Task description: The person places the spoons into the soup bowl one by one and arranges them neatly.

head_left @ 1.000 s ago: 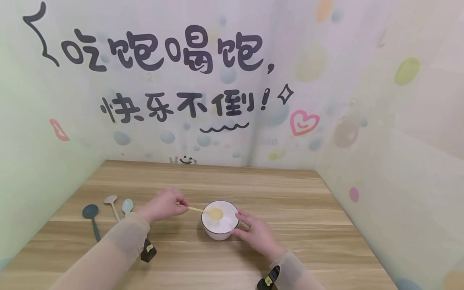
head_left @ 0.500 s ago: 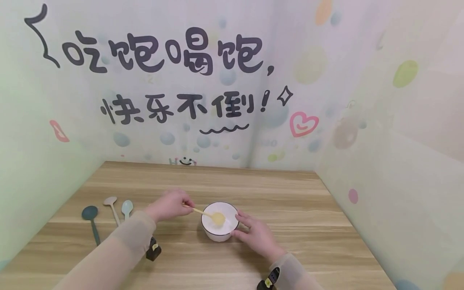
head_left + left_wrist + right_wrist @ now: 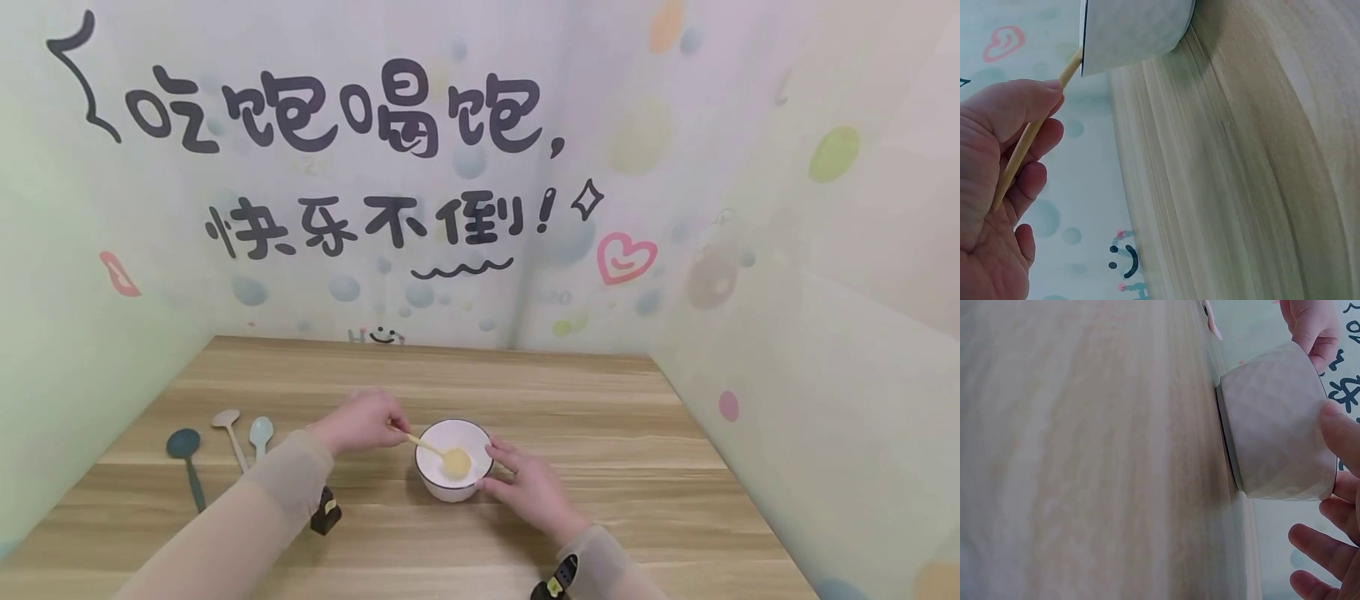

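Observation:
A white bowl (image 3: 442, 490) with a dark rim and a faceted outside stands upright on the wooden table. My left hand (image 3: 363, 423) pinches the end of a yellow spoon (image 3: 456, 463), whose round head is inside the bowl. In the left wrist view the spoon's handle (image 3: 1020, 150) lies between thumb and fingers and runs past the rim. At the bowl's right side, my right hand (image 3: 528, 490) holds it near the rim with thumb and fingers. The right wrist view shows the thumb (image 3: 1338, 428) against the bowl's wall (image 3: 1279, 425). Whatever the bowl contains cannot be made out.
Left of my left forearm lie a dark teal ladle (image 3: 183, 443), a beige ladle (image 3: 225, 418) and a light blue spoon (image 3: 261, 431), their handles partly behind the sleeve. Printed walls (image 3: 450, 317) border the table (image 3: 600, 433) at the back and both sides.
My left hand has shifted right with the yellow spoon, and the spoon's head has moved right and nearer the front within the bowl. My right hand and the bowl stay in place.

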Tool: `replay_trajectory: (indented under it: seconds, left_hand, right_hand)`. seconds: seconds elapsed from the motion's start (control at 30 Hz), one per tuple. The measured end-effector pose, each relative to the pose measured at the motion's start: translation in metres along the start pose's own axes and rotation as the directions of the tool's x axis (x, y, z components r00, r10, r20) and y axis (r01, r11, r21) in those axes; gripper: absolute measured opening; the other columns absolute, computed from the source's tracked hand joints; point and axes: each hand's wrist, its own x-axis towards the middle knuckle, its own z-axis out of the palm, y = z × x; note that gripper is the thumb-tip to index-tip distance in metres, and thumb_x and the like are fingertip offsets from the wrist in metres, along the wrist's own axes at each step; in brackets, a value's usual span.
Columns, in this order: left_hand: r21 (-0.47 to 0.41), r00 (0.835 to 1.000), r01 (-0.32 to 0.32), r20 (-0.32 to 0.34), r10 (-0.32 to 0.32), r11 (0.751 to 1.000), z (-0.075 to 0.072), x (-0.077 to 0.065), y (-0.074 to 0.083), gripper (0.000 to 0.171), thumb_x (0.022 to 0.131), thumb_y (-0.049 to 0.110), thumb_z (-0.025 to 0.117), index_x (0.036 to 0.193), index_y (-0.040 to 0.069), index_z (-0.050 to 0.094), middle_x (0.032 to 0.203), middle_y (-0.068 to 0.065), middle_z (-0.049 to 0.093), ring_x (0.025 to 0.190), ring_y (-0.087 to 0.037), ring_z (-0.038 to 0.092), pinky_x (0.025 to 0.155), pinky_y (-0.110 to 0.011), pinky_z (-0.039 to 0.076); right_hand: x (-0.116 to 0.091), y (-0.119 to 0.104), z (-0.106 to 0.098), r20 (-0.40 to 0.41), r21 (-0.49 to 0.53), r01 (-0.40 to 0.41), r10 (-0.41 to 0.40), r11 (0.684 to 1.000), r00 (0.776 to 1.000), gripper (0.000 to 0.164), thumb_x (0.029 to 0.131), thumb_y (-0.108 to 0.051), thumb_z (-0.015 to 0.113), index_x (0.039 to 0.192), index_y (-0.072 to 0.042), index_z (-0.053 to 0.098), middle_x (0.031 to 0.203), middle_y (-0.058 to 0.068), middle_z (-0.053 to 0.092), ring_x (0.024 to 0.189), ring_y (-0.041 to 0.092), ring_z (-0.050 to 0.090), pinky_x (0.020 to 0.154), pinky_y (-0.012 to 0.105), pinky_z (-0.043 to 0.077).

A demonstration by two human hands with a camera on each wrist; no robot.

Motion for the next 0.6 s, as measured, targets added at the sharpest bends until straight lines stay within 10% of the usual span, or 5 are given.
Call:
replay_trajectory:
  seconds: [0.6]
  left_hand:
    - [-0.011, 1.000, 0.009, 0.011, -0.009, 1.000, 0.0006, 0.0055, 0.0049, 0.003, 0.079, 0.022, 0.077, 0.078, 0.021, 0.074, 0.078, 0.017, 0.060, 0.084, -0.011, 0.050, 0.087, -0.047, 0.030]
  right_hand:
    - [-0.0005, 0.0001, 0.0002, 0.005, 0.021, -0.004, 0.004, 1.000, 1.000, 0.068, 0.082, -0.053, 0.068, 0.130, -0.006, 0.060, 0.141, 0.005, 0.051, 0.127, 0.025, 0.049, 0.103, 0.045, 0.038]
